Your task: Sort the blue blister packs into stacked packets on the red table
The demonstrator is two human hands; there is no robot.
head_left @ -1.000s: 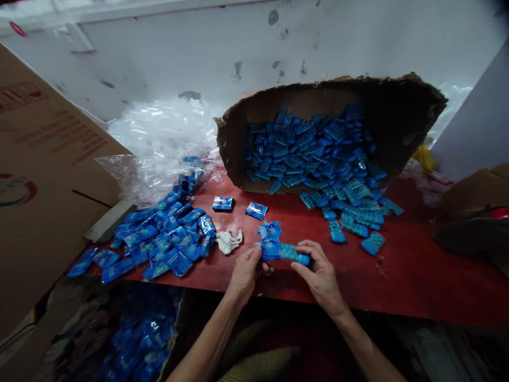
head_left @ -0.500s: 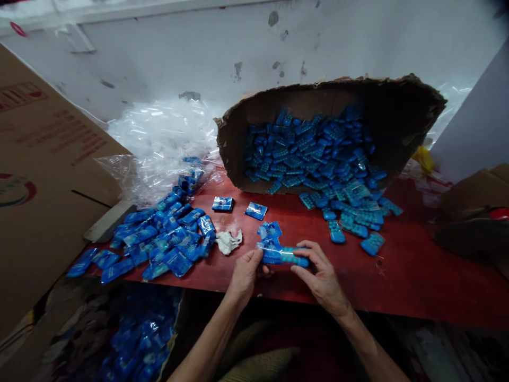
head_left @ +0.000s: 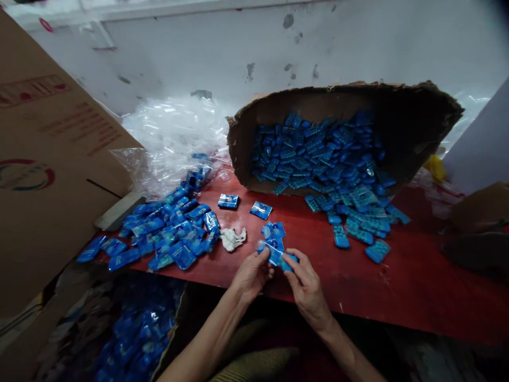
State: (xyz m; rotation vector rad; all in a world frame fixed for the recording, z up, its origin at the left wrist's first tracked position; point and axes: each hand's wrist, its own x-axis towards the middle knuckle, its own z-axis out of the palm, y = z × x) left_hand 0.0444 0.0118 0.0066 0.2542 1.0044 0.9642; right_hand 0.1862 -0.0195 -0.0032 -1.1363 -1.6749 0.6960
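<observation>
Near the front edge of the red table, my left hand pinches the left end of a clear-wrapped blue packet. My right hand has its thumb and fingers closed on the packet's right end, where a light-blue part shows. Just behind the packet lie some blue printed cards, partly overlapped by it. Two small blue card stacks, one at the left and one at the right, rest farther back. A crumpled white wad lies left of the cards.
Blue wrapped packets are heaped at the left. A torn cardboard box lies on its side, spilling blue packs onto the red table. Clear plastic wrappers pile at the back left, beside a large carton.
My right hand has come closer to my left hand, and the packet between them is now tilted and more covered by fingers. The whole view has shifted slightly.
</observation>
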